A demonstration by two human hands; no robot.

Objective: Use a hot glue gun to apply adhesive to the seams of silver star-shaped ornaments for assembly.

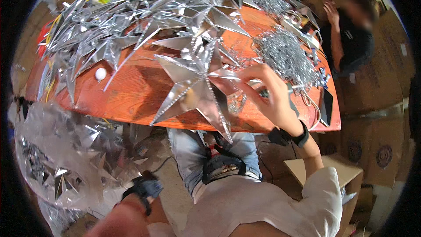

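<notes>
A large silver folded star ornament with beaded-looking ridges hangs above the near edge of the orange tabletop, its lowest point reaching past that edge. Thumb and forefinger of my right hand pinch the tip of its right-hand point. Close behind it are more shiny silver stars, overlapping so that their outlines merge. At the lower left, my left hand is a pink blur beside its black wristband, away from the table; its fingers cannot be made out.
Silver stars pile up across the far left of the orange table. A tangle of silver tinsel lies at right, near a white cable. A clear bag of stars stands at lower left. Another person is beyond the right edge.
</notes>
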